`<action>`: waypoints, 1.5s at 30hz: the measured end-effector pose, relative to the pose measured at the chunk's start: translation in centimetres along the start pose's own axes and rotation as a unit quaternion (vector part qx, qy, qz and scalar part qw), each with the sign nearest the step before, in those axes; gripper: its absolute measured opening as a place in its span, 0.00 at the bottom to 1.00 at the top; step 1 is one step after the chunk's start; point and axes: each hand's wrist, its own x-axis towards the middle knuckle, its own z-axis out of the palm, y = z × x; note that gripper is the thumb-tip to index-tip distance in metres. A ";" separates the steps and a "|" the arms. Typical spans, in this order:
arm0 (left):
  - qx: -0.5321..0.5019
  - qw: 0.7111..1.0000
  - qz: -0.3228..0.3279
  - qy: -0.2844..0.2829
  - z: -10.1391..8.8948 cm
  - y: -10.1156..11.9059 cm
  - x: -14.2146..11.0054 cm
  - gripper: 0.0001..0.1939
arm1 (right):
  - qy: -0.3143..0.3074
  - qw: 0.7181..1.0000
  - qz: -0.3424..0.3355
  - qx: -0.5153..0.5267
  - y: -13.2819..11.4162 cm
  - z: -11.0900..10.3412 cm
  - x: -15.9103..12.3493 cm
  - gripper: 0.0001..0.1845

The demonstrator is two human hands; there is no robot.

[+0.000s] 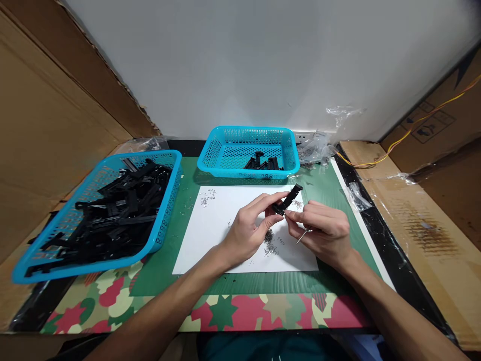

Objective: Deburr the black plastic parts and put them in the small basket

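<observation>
My left hand (248, 226) is closed round a black plastic part (291, 196), its fingers and thumb gripping the lower end while a narrow arm of the part sticks up to the right. Close against that lower end are the pinched thumb and forefinger of my right hand (323, 228). A thin silver metal tool (302, 235) lies across the same hand, slanting out below the fingers; its kind is not clear. Whatever is between the right fingertips is too small to make out. Beneath both hands, small bent wire pieces (269, 245) lie heaped on a white sheet (203, 240).
A blue basket (173, 200) on the left is heaped with black plastic parts (131, 200). Another blue basket (214, 168) at the back holds several more. Clear plastic bags (314, 149) lie beside it. Cardboard (417, 210) and a yellow cable (398, 145) are on the right.
</observation>
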 end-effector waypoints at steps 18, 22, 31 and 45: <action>-0.051 0.995 -0.082 -0.030 -0.1 0.1 0.4 0.20 | -0.034 0.998 0.050 0.029 1.0 -0.2 -0.1 0.07; -0.076 0.991 -0.100 -0.051 -0.4 0.4 0.5 0.21 | -0.034 0.998 0.054 0.012 1.7 -0.5 -0.2 0.10; 0.085 0.995 -0.039 0.028 -1.0 -1.5 0.6 0.11 | -0.089 0.992 0.089 -0.029 2.9 0.4 -0.2 0.12; 0.120 0.986 -0.095 0.061 -0.9 -3.1 0.3 0.08 | -0.124 0.986 0.098 0.054 2.6 -0.5 3.3 0.09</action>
